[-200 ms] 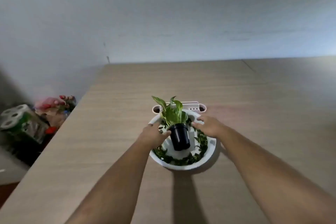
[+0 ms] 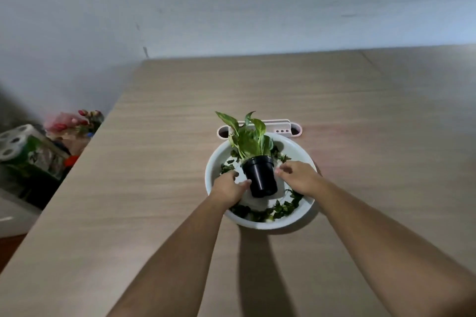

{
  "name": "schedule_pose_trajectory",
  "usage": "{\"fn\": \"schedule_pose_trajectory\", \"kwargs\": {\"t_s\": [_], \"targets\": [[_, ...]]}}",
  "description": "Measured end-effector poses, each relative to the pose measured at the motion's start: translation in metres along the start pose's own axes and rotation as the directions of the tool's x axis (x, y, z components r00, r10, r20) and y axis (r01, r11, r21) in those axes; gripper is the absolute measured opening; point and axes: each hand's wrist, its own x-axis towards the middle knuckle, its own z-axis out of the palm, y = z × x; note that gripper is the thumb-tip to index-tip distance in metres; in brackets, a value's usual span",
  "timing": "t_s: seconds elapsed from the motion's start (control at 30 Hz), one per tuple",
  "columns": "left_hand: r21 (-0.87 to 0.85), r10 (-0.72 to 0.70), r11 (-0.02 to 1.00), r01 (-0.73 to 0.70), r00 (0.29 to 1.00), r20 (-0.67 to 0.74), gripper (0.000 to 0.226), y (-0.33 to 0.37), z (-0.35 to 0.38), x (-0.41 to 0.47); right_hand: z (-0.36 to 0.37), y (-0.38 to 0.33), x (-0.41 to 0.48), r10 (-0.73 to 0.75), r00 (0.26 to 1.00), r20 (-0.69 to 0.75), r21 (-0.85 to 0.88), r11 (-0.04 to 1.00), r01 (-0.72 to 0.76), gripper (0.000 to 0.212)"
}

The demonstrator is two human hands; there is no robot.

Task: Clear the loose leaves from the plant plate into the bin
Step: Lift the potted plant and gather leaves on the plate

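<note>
A pale wood-grain counter (image 2: 283,90) is seen against a plain grey-white wall (image 2: 231,2), its grain running left to right. Off its left edge, toilet rolls (image 2: 15,141) and red flowers (image 2: 77,121) are stacked lower down. A round white plate (image 2: 301,152) is set near the middle of the counter, with a pink holder (image 2: 296,129) just behind it. Loose leaves (image 2: 278,210) are scattered around the plate's inner ring, thickest at the near side. A black pot (image 2: 261,177) is stood at the plate's centre, its long axis upright and tipped slightly away, the plant (image 2: 248,136) pointing up and back. The left hand (image 2: 229,188) is curled at the pot's left side, fingers touching it. The right hand (image 2: 298,177) is placed at the right side, fingers loosely bent; a firm grip cannot be told.
</note>
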Motion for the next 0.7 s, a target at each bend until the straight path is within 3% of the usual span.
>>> {"fn": "schedule_pose_trajectory", "kwargs": {"t_s": [0.1, 0.27, 0.47, 0.7], "targets": [[-0.205, -0.08, 0.975, 0.088, 0.996, 0.047, 0.041, -0.001, 0.011, 0.013, 0.015, 0.001, 0.01, 0.046, 0.999, 0.019, 0.163, 0.985, -0.048, 0.042], [-0.356, -0.126, 0.922, 0.149, 0.988, 0.089, 0.048, 0.0, 0.017, 0.023, 0.027, -0.003, 0.015, 0.086, 0.995, 0.051, 0.299, 0.949, -0.098, 0.042], [-0.423, -0.06, 0.902, 0.08, 0.996, 0.06, 0.032, -0.001, 0.01, 0.017, 0.021, -0.004, 0.01, 0.038, 0.997, 0.066, 0.352, 0.934, -0.059, 0.053], [-0.499, 0.037, 0.865, -0.06, 0.998, -0.056, 0.048, 0.004, 0.005, 0.014, 0.021, -0.007, 0.011, 0.002, 1.0, -0.008, 0.499, 0.866, 0.003, 0.056]]}}
